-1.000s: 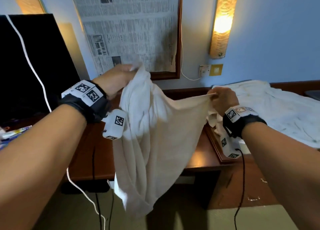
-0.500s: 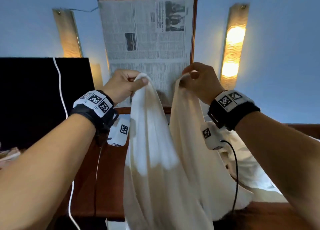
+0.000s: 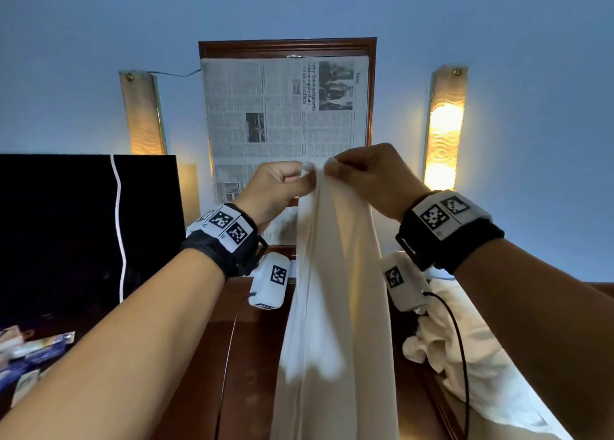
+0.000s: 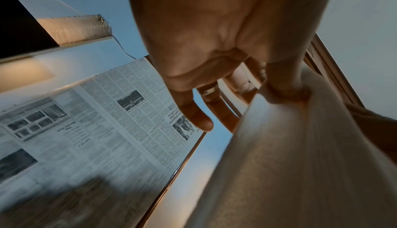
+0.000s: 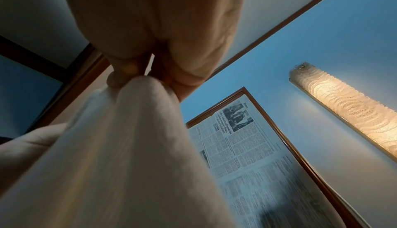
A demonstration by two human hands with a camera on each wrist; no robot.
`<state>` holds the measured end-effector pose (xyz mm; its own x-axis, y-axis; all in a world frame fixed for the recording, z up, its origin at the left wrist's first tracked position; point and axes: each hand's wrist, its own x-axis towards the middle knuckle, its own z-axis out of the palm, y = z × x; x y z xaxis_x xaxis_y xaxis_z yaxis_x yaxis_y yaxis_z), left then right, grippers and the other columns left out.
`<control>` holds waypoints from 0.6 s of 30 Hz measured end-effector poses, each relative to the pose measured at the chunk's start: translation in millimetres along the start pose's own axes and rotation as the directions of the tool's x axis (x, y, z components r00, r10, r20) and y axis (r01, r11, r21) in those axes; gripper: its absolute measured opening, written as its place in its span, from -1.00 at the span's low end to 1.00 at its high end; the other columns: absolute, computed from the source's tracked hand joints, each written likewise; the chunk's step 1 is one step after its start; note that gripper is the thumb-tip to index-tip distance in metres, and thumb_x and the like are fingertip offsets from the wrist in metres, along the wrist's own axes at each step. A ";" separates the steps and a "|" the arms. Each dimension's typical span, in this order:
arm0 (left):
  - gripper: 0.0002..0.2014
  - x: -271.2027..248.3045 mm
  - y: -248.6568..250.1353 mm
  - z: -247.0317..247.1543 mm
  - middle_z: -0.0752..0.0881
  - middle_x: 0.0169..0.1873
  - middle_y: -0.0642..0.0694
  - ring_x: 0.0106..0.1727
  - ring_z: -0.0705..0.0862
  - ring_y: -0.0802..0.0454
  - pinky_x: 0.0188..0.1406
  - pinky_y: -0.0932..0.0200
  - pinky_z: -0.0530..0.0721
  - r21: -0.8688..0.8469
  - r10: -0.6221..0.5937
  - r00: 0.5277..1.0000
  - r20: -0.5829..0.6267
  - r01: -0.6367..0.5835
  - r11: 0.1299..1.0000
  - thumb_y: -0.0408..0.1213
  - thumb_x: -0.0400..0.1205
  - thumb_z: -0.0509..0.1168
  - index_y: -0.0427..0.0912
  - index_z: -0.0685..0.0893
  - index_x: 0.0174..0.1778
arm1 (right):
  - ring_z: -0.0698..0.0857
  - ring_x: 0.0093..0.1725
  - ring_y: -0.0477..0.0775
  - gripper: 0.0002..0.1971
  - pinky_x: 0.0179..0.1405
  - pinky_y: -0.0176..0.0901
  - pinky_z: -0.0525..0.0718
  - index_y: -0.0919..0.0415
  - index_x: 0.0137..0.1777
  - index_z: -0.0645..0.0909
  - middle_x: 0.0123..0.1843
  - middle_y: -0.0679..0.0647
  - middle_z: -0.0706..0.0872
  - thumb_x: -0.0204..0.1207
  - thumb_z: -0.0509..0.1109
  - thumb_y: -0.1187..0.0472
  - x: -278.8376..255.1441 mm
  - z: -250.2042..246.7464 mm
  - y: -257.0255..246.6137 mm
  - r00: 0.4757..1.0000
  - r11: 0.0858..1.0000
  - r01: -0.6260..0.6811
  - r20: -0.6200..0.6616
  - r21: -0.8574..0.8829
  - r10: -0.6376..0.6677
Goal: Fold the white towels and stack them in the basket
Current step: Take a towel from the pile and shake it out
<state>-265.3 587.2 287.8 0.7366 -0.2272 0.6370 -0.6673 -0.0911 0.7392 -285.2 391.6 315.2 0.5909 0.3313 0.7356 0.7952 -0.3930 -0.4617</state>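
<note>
A white towel (image 3: 335, 307) hangs lengthwise in front of the wooden table (image 3: 252, 356), its two top corners brought together at chest height before a framed newspaper (image 3: 282, 107), while more white towels (image 3: 465, 356) lie heaped on the table to the right. The left hand (image 3: 272, 190) and right hand (image 3: 372, 180) nearly touch, each with fingers (image 4: 285, 85) pinching one top corner.

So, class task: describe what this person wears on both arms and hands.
Both forearms are bare, no sleeves. Each wrist carries a black strap topped with white plates bearing square black-and-white markers, and a white marked camera pod hangs beneath. A black cable leaves the right pod. A ring sits on one left finger.
</note>
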 end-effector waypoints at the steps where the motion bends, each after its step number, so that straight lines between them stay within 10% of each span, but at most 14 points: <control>1: -0.82 1.7 0.8 1.2 0.70 -0.45 0.12 -0.37 0.63 0.27 -0.35 0.37 0.59 -0.027 -0.011 1.000 0.002 0.011 1.000 -0.38 0.67 0.37 -0.13 0.73 -0.25 | 0.55 -0.33 -0.18 -0.80 -0.30 -0.30 0.54 0.26 -0.14 0.80 -0.32 0.05 0.71 0.62 0.46 0.15 0.7 -2.2 -0.5 1.000 1.000 -0.002 -0.011 0.019 0.002; 6: -0.76 12.4 0.0 -1.6 0.62 -0.21 -0.18 -0.15 0.58 -0.06 -0.16 0.11 0.58 -0.113 -0.072 0.997 0.014 0.073 0.991 -0.11 0.43 0.61 -0.18 0.74 -0.27 | 0.64 -0.31 -0.21 -0.83 -0.27 -0.37 0.60 0.27 -0.10 0.82 -0.27 0.01 0.78 0.56 0.53 0.15 5.6 -8.6 -7.3 0.999 0.993 -0.007 -0.035 0.118 0.011; 11: -0.90 15.9 4.5 -3.0 0.73 -0.25 -0.04 -0.19 0.62 0.00 -0.21 0.14 0.63 -0.131 -0.099 0.995 0.034 0.102 0.986 -0.26 0.47 0.58 -0.09 0.78 -0.28 | 0.69 -0.22 -0.22 -0.87 -0.24 -0.37 0.63 0.19 -0.05 0.81 -0.20 -0.04 0.79 0.56 0.51 0.13 10.2 -6.8 -7.1 1.000 0.987 -0.013 0.005 0.162 0.012; 15: -0.74 14.9 4.9 -7.5 0.54 -0.19 -0.33 -0.32 0.56 -0.11 -0.47 0.18 0.66 -0.114 -0.135 0.991 -0.015 0.132 0.985 -0.21 0.32 0.64 -0.05 0.64 -0.41 | 0.73 0.18 0.15 -0.72 0.15 0.11 0.76 0.14 0.16 0.74 0.15 0.16 0.76 0.60 0.39 -0.01 8.9 1.9 5.4 0.956 0.933 -0.211 0.261 0.291 0.135; 18: -0.74 7.3 -3.5 -3.2 0.57 -0.39 -0.25 -0.44 0.58 -0.06 -0.42 0.16 0.68 -0.102 -0.167 0.986 -0.028 0.164 0.981 -0.25 0.47 0.57 -0.05 0.64 -0.45 | 0.70 -0.01 -0.03 -0.83 -0.01 -0.06 0.72 0.16 -0.04 0.65 -0.06 0.05 0.71 0.67 0.34 0.07 4.4 13.5 14.0 0.951 0.893 -0.268 0.249 0.363 0.184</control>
<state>-257.3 589.0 290.6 0.8406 -0.1816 0.5103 -0.5232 -0.0280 0.8518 -269.6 399.2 305.3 0.7421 0.4565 0.4909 0.6008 -0.1283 -0.7890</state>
